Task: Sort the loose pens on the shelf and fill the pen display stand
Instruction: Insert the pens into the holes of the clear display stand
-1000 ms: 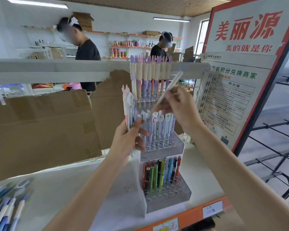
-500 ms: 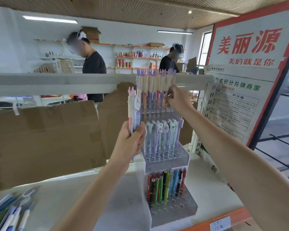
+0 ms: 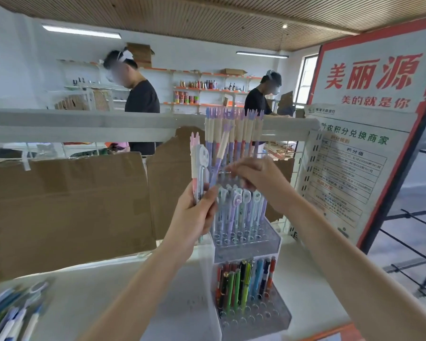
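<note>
1 head-worn camera looks forward and slightly down, close to the pen display stand [image 3: 246, 242] on the shelf [image 3: 89, 291].

Your left hand [image 3: 194, 212], centre frame, grips a bunch of pens [image 3: 199, 168] upright beside the clear display stand [image 3: 246, 244]. Your right hand [image 3: 258, 178] is at the stand's top tier, fingers blurred next to a tilted purple-and-cream pen [image 3: 221, 153]. Loose pens [image 3: 12, 313] lie lower left on the white shelf [image 3: 103, 291].
</note>
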The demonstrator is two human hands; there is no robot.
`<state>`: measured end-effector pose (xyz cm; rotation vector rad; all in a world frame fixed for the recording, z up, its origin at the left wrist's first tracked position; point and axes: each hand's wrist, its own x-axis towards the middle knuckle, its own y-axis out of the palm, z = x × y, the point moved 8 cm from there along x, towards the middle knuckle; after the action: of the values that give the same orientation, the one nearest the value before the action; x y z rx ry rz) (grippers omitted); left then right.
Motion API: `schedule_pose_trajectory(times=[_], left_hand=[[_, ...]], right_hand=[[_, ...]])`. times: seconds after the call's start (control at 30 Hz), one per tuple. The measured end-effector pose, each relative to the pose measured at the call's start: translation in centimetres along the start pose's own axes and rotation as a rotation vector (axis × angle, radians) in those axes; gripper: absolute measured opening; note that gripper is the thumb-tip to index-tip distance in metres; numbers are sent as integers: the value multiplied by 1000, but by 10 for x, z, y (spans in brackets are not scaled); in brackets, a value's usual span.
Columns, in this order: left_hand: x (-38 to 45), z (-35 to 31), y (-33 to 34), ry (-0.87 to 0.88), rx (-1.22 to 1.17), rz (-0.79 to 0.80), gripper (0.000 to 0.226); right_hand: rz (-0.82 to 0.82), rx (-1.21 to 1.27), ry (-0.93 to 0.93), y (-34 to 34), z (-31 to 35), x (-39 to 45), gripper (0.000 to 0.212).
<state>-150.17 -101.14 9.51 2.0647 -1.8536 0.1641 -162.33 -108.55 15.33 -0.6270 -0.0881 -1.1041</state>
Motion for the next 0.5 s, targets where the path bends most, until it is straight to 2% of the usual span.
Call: schedule_pose_trajectory(times=[0.07, 0.1, 0.17, 0.23, 0.3, 0.37, 0.5], left_hand=[[2, 2, 8, -6, 2, 15, 13], [4, 2, 12, -7, 7, 17, 12], [6, 5, 14, -9, 12, -14, 11], [7, 6, 10, -15, 2, -50, 15], [7, 6, 5, -27, -23, -64, 18], [5, 5, 0, -40, -21, -62, 18], [3, 2, -1, -56, -36, -40, 22]], right_hand=[[119, 13, -31, 18, 7, -12, 14], [116, -5, -53, 21, 9, -13, 16], [22, 12, -72, 11, 11, -9, 17], [-138, 80, -58, -11, 8, 0, 14], [-268, -3, -87, -34, 9, 8, 10], [-339, -111, -115, -51, 8, 19, 8], [-383, -179, 17, -66, -10, 42, 5]])
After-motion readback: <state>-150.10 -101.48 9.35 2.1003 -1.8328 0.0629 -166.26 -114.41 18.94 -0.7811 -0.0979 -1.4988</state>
